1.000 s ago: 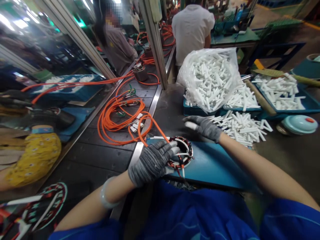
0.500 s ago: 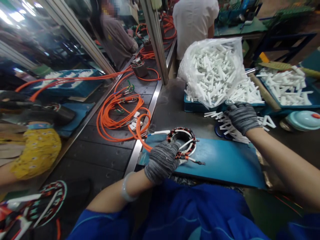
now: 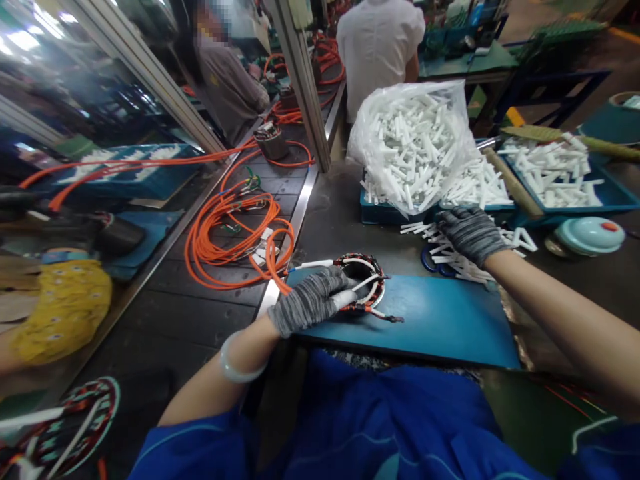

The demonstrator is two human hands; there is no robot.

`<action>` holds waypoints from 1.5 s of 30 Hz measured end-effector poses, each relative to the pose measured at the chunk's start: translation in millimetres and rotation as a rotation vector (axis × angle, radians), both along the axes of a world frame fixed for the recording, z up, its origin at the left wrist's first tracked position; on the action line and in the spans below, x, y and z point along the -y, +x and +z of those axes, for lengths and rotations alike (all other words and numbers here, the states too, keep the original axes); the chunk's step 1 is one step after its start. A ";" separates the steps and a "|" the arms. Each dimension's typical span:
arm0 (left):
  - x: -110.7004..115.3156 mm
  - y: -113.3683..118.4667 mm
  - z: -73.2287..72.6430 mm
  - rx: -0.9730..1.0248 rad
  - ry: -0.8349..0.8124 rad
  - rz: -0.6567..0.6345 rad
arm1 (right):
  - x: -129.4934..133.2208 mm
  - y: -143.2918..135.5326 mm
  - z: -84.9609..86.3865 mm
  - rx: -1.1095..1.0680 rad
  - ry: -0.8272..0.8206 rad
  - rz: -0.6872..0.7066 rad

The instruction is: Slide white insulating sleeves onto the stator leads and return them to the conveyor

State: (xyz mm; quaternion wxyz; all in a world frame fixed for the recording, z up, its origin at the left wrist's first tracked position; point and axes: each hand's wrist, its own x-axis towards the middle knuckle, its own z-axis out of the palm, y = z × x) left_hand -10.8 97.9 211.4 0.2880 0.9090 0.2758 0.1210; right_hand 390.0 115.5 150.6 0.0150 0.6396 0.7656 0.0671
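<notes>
A motor stator (image 3: 374, 299), a ring of windings with orange and white leads, rests on a blue mat (image 3: 440, 320). My left hand (image 3: 313, 300), in a grey striped glove, is at its near left side, thumb and fingers closed on a white-sleeved lead (image 3: 365, 283) that crosses the ring. My right hand (image 3: 470, 235), gloved alike, lies over a loose pile of short white sleeves (image 3: 463, 268) beyond the mat. Its fingers are bent together into the pile, and the fingertips are partly hidden. Blue scissor handles (image 3: 429, 258) show beside that pile.
A plastic bag of white sleeves (image 3: 413, 147) sits on a blue tray (image 3: 383, 212). Another filled tray (image 3: 613, 193) and a pale-blue lidded container (image 3: 587, 236) stand right. Coiled orange cable (image 3: 233, 240) lies left. A co-worker's yellow sleeve (image 3: 65, 303) is across the line.
The view has shifted slightly. My left hand has drawn back a little leftward, its thumb now at the white lead. My right hand stays over the sleeve pile.
</notes>
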 end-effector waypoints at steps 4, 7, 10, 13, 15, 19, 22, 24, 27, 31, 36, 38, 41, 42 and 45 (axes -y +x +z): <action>10.3 -6.6 -19.9 0.058 0.173 0.066 | 2.1 5.3 -1.7 0.007 -0.001 0.005; 12.1 -7.9 -23.2 0.060 0.251 0.054 | 16.4 -6.6 1.7 -0.044 0.071 0.020; 12.0 -6.5 -19.4 0.066 0.306 0.040 | 43.1 -39.4 9.8 -0.294 0.249 0.009; 11.8 -5.1 -16.5 0.077 0.305 0.054 | 72.8 -80.2 16.9 -0.706 0.302 -0.003; 11.5 -4.9 -17.0 0.068 0.274 0.064 | 87.3 -102.0 18.5 -0.919 0.218 -0.014; 10.5 -6.2 -21.8 0.052 0.237 0.079 | 96.9 -123.3 14.5 -1.127 0.088 0.029; 10.1 -6.6 -24.5 0.068 0.264 0.080 | 94.5 -126.7 9.7 -1.232 0.053 0.073; 9.9 -6.4 -25.2 0.082 0.274 0.063 | 91.8 -126.0 8.5 -1.268 0.042 0.115; 9.3 -7.2 -27.0 0.092 0.290 0.050 | 86.3 -122.9 11.4 -1.195 0.103 0.268; 7.1 -11.7 -28.7 0.044 0.352 0.021 | 77.6 -123.4 16.5 -0.717 0.336 0.478; 2.3 -8.3 -17.6 -0.071 0.277 -0.068 | 68.7 -134.4 16.6 -0.763 0.035 0.361; 0.3 -2.9 -11.6 -0.104 0.267 -0.094 | 62.5 -136.8 22.2 -0.989 -0.210 0.304; 0.0 5.2 -6.0 -0.202 0.320 -0.126 | 47.1 -137.9 39.4 -1.117 -0.543 0.317; 1.2 7.1 -5.5 -0.243 0.354 -0.121 | 41.3 -138.6 45.7 -1.101 -0.641 0.345; 7.1 9.8 -7.6 -0.343 0.462 -0.095 | 28.1 -143.5 57.7 -0.896 -0.727 0.399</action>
